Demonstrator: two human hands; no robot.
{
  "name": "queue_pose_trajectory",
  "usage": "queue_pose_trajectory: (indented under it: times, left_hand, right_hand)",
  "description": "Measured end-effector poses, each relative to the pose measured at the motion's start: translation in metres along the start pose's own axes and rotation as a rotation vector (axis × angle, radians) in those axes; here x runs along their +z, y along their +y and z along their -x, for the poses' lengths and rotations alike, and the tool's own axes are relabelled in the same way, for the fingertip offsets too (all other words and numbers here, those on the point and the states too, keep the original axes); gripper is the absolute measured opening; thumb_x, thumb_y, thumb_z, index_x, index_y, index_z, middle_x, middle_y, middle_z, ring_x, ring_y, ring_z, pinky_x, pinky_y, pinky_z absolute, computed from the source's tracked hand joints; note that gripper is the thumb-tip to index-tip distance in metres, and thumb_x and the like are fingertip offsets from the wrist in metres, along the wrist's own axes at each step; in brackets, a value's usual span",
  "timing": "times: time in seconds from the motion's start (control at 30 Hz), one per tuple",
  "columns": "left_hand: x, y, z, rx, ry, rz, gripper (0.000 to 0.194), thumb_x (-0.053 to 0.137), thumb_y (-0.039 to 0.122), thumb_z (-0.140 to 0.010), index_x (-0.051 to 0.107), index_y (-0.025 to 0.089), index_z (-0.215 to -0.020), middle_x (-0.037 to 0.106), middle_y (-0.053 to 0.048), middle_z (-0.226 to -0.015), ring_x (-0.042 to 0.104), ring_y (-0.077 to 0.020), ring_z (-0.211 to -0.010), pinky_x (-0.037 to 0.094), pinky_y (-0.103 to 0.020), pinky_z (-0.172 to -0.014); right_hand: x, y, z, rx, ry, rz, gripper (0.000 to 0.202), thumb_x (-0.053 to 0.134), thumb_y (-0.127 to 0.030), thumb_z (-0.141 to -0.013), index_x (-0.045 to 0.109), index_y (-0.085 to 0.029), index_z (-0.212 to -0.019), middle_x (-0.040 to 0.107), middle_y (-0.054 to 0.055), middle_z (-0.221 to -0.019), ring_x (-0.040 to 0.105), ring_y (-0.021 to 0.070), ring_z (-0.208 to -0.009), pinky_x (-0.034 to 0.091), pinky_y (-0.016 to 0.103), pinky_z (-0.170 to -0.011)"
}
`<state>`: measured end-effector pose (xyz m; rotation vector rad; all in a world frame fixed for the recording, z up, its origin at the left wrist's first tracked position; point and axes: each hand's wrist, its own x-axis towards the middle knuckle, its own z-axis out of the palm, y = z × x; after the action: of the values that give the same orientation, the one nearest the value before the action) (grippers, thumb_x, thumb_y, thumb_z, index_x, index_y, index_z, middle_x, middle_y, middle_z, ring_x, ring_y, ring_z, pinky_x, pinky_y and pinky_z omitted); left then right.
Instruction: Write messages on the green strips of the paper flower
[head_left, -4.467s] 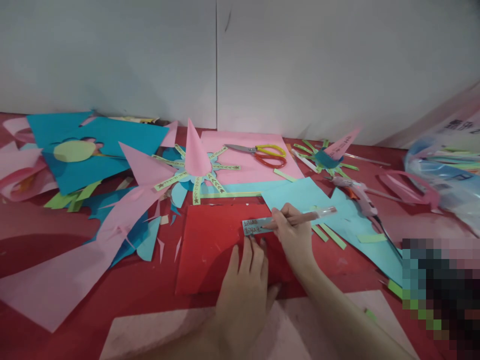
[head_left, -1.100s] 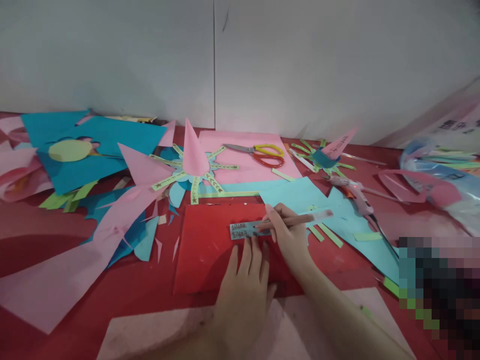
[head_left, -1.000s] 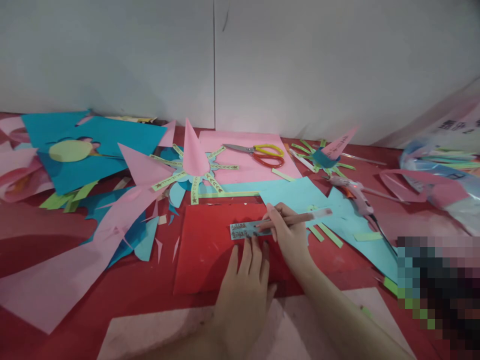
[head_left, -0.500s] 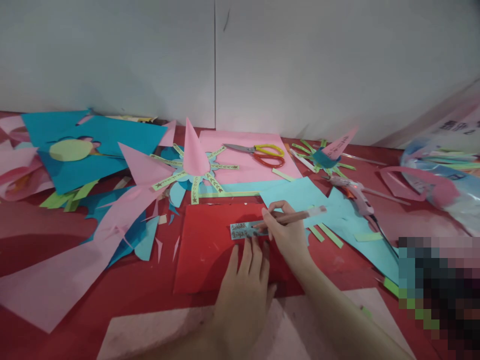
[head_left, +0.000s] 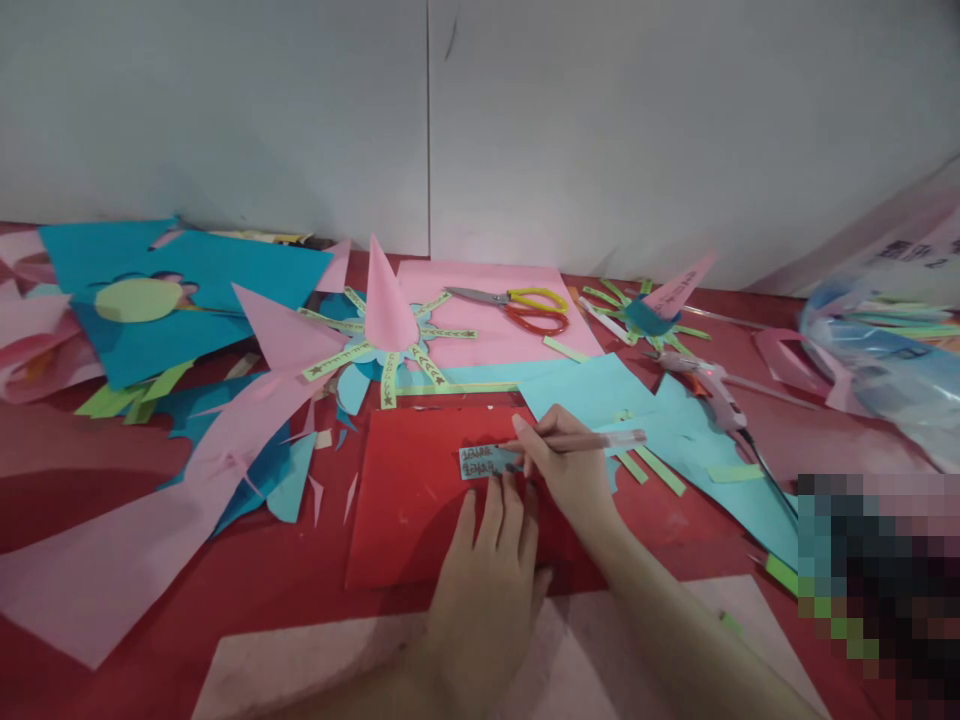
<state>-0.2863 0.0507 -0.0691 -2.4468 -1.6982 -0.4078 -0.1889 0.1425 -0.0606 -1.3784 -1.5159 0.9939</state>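
Note:
A small light-blue paper strip (head_left: 478, 462) with brown handwriting in two rows lies on a red board (head_left: 405, 500). My right hand (head_left: 574, 470) is closed around a brown pen (head_left: 589, 440), its tip at the upper row of writing. The right part of the strip is hidden behind that hand. My left hand (head_left: 495, 560) lies flat with its fingers spread, fingertips at the strip's lower edge. Beyond the board stands a pink paper cone (head_left: 386, 305) on a blue scalloped base with green patterned strips around it.
Scissors (head_left: 525, 300) with yellow and red handles lie on a pink sheet (head_left: 465, 345). A smaller cone piece (head_left: 656, 312) and a glue gun (head_left: 716, 385) are at right, near a plastic bag (head_left: 885, 370). Pink and blue paper scraps (head_left: 150, 540) cover the left.
The pen tip has shifted slightly up and left to the upper row, and the pen is held flatter. My left hand stays in place.

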Motion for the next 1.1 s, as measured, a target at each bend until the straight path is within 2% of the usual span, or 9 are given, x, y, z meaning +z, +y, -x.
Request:
queue_pose_trajectory:
  times: [0.27, 0.47, 0.8, 0.97, 1.1]
  left_hand:
    - [0.0011, -0.0003, -0.0007, 0.001, -0.015, -0.006, 0.042, 0.037, 0.039, -0.082, 0.059, 0.013, -0.107, 0.057, -0.011, -0.115, 0.048, -0.0247, -0.108, 0.037, -0.039, -0.090]
    - [0.0010, -0.0001, 0.0000, -0.001, -0.015, -0.005, 0.042, 0.037, 0.039, -0.083, 0.058, 0.013, -0.108, 0.057, -0.011, -0.115, 0.048, -0.0248, -0.109, 0.038, -0.040, -0.090]
    - [0.0008, -0.0005, -0.0006, -0.003, 0.001, 0.002, 0.040, 0.042, 0.039, -0.080, 0.060, 0.013, -0.105, 0.058, -0.011, -0.115, 0.048, -0.0251, -0.108, 0.039, -0.039, -0.089]
    - [0.0009, -0.0006, -0.0005, 0.003, -0.014, -0.002, 0.041, 0.039, 0.039, -0.082, 0.059, 0.014, -0.107, 0.057, -0.010, -0.115, 0.048, -0.0248, -0.109, 0.039, -0.039, -0.089]
    - [0.0000, -0.0009, -0.0007, 0.005, -0.006, -0.005, 0.042, 0.040, 0.039, -0.081, 0.058, 0.013, -0.108, 0.058, -0.011, -0.114, 0.048, -0.0251, -0.109, 0.038, -0.039, -0.090]
  right_hand:
    - [0.0007, 0.0003, 0.0004, 0.013, 0.019, -0.025, 0.030, 0.054, -0.036, -0.078, 0.039, -0.023, -0.056, 0.048, -0.007, -0.038, 0.057, 0.0139, -0.045, 0.043, 0.023, -0.046]
    - [0.0001, 0.0001, -0.0004, 0.015, -0.014, -0.011, 0.031, 0.054, -0.036, -0.078, 0.039, -0.023, -0.054, 0.045, -0.006, -0.036, 0.059, 0.0151, -0.048, 0.041, 0.021, -0.042]
    - [-0.0005, 0.0024, 0.0002, -0.005, 0.057, -0.009, 0.030, 0.052, -0.034, -0.079, 0.038, -0.023, -0.055, 0.044, -0.008, -0.035, 0.053, 0.0126, -0.040, 0.042, 0.023, -0.046]
    - [0.0000, 0.0017, 0.0000, 0.003, 0.032, -0.019, 0.030, 0.053, -0.036, -0.078, 0.038, -0.023, -0.056, 0.047, -0.007, -0.037, 0.056, 0.0138, -0.043, 0.041, 0.023, -0.045]
    - [0.0005, 0.0024, 0.0000, 0.018, 0.014, 0.014, 0.030, 0.053, -0.032, -0.078, 0.036, -0.023, -0.054, 0.042, -0.007, -0.034, 0.057, 0.0145, -0.044, 0.037, 0.021, -0.040]
